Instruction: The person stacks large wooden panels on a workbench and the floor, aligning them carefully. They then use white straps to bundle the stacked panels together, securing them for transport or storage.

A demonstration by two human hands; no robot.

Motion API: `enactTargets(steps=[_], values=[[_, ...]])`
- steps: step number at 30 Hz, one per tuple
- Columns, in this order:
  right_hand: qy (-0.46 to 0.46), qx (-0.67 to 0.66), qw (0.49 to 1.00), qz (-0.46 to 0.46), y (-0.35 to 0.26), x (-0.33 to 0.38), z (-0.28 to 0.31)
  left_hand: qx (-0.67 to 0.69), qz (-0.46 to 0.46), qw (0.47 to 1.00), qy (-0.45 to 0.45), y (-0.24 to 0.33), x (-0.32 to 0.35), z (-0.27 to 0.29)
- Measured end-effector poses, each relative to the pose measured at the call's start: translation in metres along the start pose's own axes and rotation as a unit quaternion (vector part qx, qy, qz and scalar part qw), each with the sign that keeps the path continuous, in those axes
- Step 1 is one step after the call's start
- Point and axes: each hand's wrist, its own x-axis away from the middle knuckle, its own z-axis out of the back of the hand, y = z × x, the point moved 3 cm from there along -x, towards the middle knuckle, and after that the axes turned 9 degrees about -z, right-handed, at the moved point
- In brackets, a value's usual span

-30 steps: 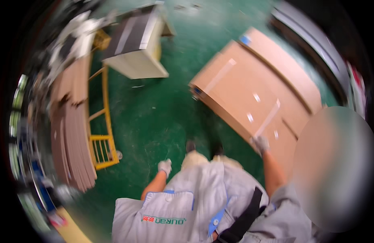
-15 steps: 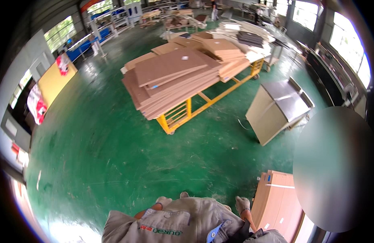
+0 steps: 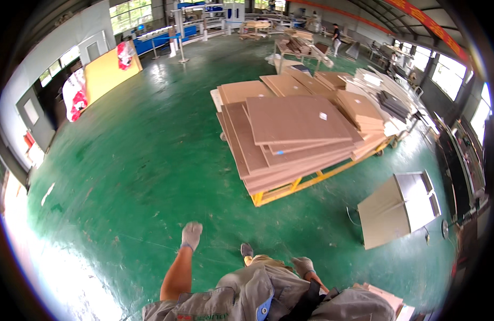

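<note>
My left hand (image 3: 192, 235), in a pale grey work glove, swings out in front of my body above the green floor (image 3: 150, 203). It holds nothing, and its fingers hang loose. My right hand (image 3: 303, 266), gloved the same way, is close to my right hip beside my grey work jacket (image 3: 247, 294). Nothing shows in it either; its fingers are slightly bent and partly turned from view. Neither hand touches anything. One dark shoe (image 3: 247, 250) steps forward between them.
Ahead to the right, a yellow wheeled cart (image 3: 273, 197) bears stacked brown panels (image 3: 300, 120). Right of it stands a cream cabinet (image 3: 385, 214) with a metallic top. Strapped boards (image 3: 383, 294) lie low at the right. A yellow sheet (image 3: 110, 69) leans by the left wall. Someone (image 3: 336, 40) stands far back.
My view has turned left and upward, so the cart and cabinet sit farther right. The cart appears nearer. My left hand has swung forward, away from my jacket. The blurred round patch is gone.
</note>
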Motion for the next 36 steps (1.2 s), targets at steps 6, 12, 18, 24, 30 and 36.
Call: enactTargets(steps=[6,12,18,24,30,36], values=[[-0.07,0.369,0.842,0.388,-0.217,-0.09,-0.089,-0.249,0.109,0.851,-0.45,-0.131,0.138,-0.025],[-0.27,0.37,0.827,0.325,-0.398,-0.087,-0.184,0.01,0.476,0.845,-0.242,-0.176,0.091,0.006],[-0.33,0.375,0.818,0.284,-0.5,-0.164,-0.296,0.054,0.463,0.861,-0.204,-0.264,-0.049,0.026],[-0.177,0.407,0.804,0.396,-0.638,-0.19,-0.379,-0.162,0.094,0.954,-0.234,-0.385,-0.209,0.162],[-0.039,0.416,0.812,0.408,-0.763,-0.212,-0.356,0.184,-0.191,0.964,-0.029,-0.123,-0.649,0.405],[0.019,-0.228,0.967,0.116,-0.821,-0.345,-0.354,0.135,-0.76,0.575,0.271,-0.048,-0.772,0.451]])
